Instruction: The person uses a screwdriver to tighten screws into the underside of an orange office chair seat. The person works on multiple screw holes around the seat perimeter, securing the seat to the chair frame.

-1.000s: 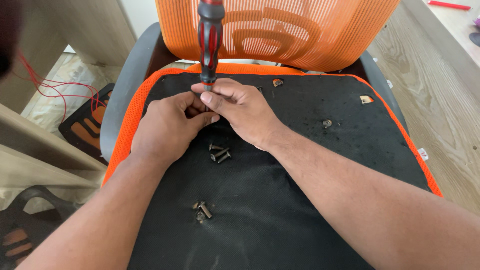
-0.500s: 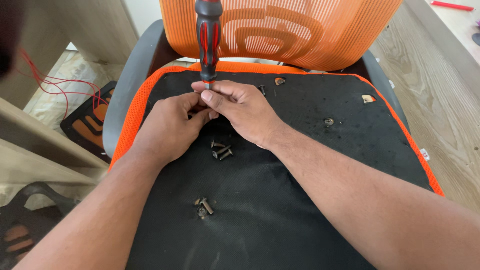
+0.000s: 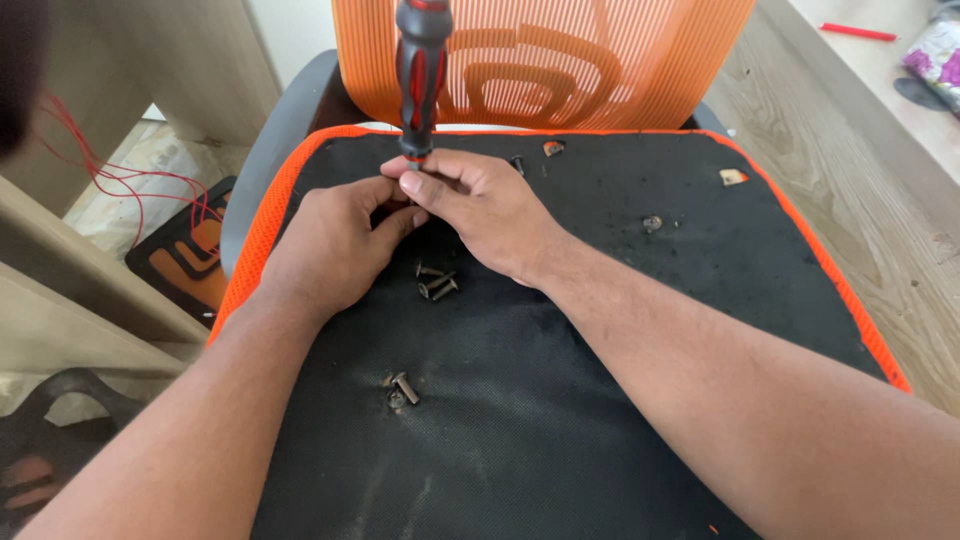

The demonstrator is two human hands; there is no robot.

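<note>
Both hands meet at the back part of the black chair seat [image 3: 560, 430], just in front of the orange mesh backrest [image 3: 590, 60]. The right hand [image 3: 480, 210] is closed around the lower end of a red and black screwdriver [image 3: 421, 75], which stands upright with its handle pointing up before the backrest. The left hand [image 3: 335, 245] is also curled, with its fingertips pressed against the same spot under the tool; what they pinch there is hidden, so I cannot tell if it is a screw.

On the seat, just behind the hands toward the person, a small group of loose screws [image 3: 435, 283] lies free. Another loose screw [image 3: 402, 388] lies nearer to the seat's front. A single small fastener [image 3: 652, 223] sits to the right of the hands. Judging from this, the screw work looks in progress, with several screws lying unused.
</note>
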